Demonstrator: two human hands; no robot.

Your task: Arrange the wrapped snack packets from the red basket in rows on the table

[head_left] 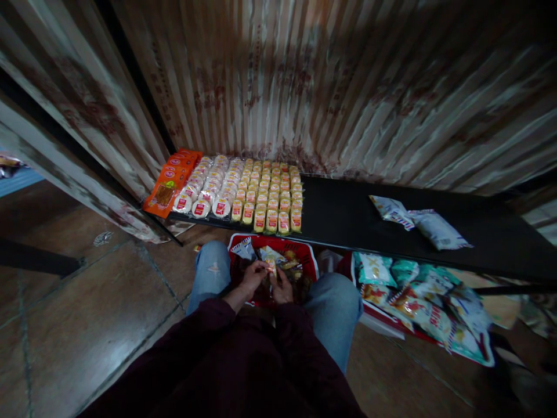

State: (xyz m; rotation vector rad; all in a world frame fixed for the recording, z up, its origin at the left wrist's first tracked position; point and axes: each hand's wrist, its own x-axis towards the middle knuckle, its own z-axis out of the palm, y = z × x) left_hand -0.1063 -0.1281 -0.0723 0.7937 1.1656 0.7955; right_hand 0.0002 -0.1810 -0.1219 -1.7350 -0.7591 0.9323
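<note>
Over a red basket [311, 259] between my knees, both hands meet on a small yellow wrapped snack cake [272, 267]. My left hand [252, 278] pinches it from the left, fingers closed. From the right, my right hand [282, 288] is closed on the same cake. Inside the basket, partly covered by my hands, lie a white-and-blue bag [244, 248] and more small wrapped snacks. Just ahead on a black shelf stand rows of yellow wrapped snack cakes [272, 219], with round white wrapped cakes [201, 208] to their left.
Orange snack packets [167, 186] lie at the shelf's left end. Two snack bags [439, 229] rest on the black shelf [337, 209] toward the right. Below them, a second red basket [487, 348] is heaped with bags. A striped curtain [278, 87] hangs behind the shelf.
</note>
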